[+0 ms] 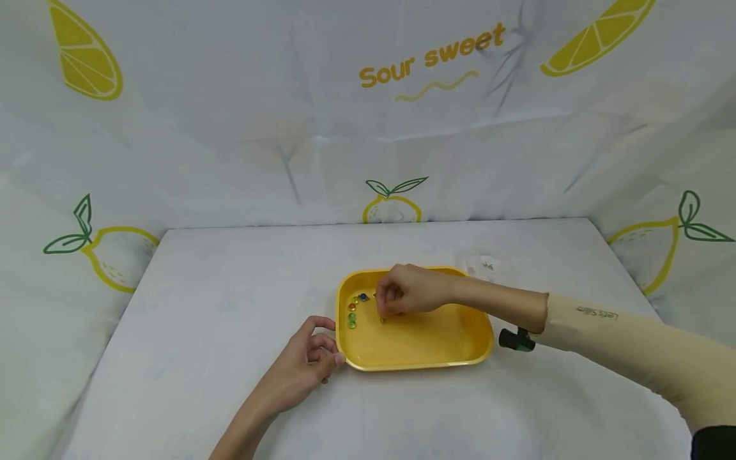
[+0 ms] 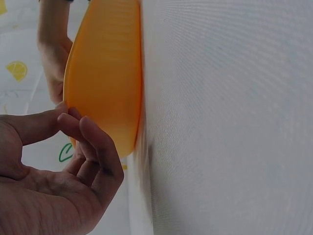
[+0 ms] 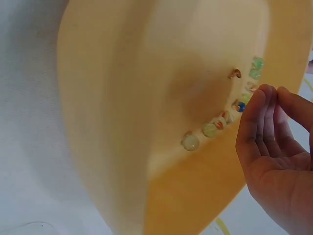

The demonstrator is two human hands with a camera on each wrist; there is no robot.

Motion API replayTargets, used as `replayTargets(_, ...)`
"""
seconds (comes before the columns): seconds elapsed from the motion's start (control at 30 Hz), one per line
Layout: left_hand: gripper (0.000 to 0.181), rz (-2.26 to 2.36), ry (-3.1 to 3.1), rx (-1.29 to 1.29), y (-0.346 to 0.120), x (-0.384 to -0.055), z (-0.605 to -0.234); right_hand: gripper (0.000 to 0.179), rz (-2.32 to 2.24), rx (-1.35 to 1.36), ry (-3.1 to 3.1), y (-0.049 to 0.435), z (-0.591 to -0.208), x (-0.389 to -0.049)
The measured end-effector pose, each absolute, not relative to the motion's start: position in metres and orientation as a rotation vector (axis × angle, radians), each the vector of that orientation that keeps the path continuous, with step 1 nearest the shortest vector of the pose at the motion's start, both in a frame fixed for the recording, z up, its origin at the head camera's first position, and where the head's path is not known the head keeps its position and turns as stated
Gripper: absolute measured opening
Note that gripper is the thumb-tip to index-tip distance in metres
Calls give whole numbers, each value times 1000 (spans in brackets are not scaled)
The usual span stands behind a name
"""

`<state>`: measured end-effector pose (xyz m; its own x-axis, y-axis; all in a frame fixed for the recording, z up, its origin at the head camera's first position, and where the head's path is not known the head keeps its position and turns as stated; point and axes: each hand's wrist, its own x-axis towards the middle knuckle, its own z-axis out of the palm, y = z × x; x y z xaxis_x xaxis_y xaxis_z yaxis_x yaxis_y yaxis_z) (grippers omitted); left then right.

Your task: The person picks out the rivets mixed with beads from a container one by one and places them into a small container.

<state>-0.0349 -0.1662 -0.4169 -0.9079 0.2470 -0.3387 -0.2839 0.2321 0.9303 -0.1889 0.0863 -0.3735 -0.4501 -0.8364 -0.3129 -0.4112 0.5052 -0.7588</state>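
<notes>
A yellow tray (image 1: 425, 351) holds a curved row of small glass marbles. Two green marbles (image 1: 352, 321) lie near its left wall, and a blue marble (image 1: 363, 297) sits farther along the row. My left hand (image 1: 305, 367) grips the tray's left rim, thumb and finger at the edge and the other fingers bent against the outer wall (image 2: 105, 73). Inside the tray, my right hand (image 1: 411, 291) reaches down with bent fingers and tips together; nothing shows between them. A small gold-brown piece (image 3: 235, 73) lies apart from the row, close under those fingertips in the head view.
Behind the tray's right end lies a clear plastic bag (image 1: 487, 264) with small gold pieces. A white cloth (image 1: 230, 287) covers the table, and a lemon-printed cloth (image 1: 230, 128) hangs behind it. The right forearm, with a dark wrist device (image 1: 516, 340), crosses the tray's right side.
</notes>
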Motion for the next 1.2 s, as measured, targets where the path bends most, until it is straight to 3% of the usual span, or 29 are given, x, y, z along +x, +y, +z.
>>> replayTargets(0.27,54,1724,2091,-15,-167,-35,-418,3,-847,-1020,2106,91,-360,-190)
replayTargets(1.2,52,1710,2116,-36,-165,-34,-417,5,-1020,-998,2252,117,-329,-179)
